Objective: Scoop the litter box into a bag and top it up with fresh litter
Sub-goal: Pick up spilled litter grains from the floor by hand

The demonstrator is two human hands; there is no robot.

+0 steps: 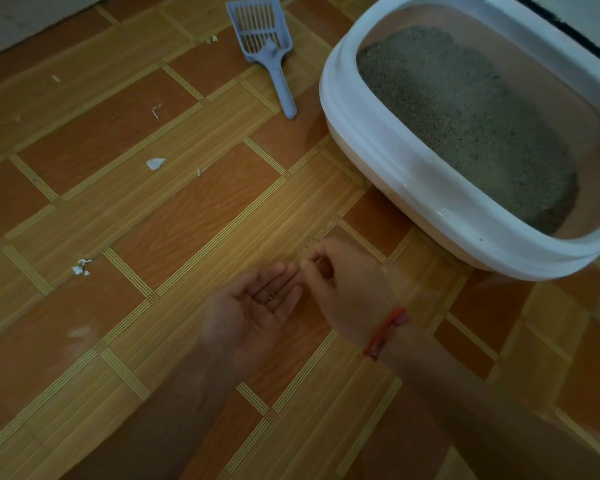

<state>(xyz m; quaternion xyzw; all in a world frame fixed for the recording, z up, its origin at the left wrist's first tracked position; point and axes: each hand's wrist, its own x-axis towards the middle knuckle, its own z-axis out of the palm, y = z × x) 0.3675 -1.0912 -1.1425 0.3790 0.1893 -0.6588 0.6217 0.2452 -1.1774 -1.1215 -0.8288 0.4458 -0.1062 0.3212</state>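
Apparently litter grains in cupped left hand, right fingers pinching beside.

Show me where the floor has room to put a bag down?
The widest bare floor lies between the scoop, the litter box and the hands. White scraps dot the left. The left hand and right hand crowd the near middle.

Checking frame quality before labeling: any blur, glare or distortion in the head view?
Head view: dim, flat light with darker corners. The left hand is motion-blurred, and the right hand slightly soft. A soft glare streak runs along the litter box rim. Wide-angle bending curves the floor lines near the edges. The scoop is fairly sharp.
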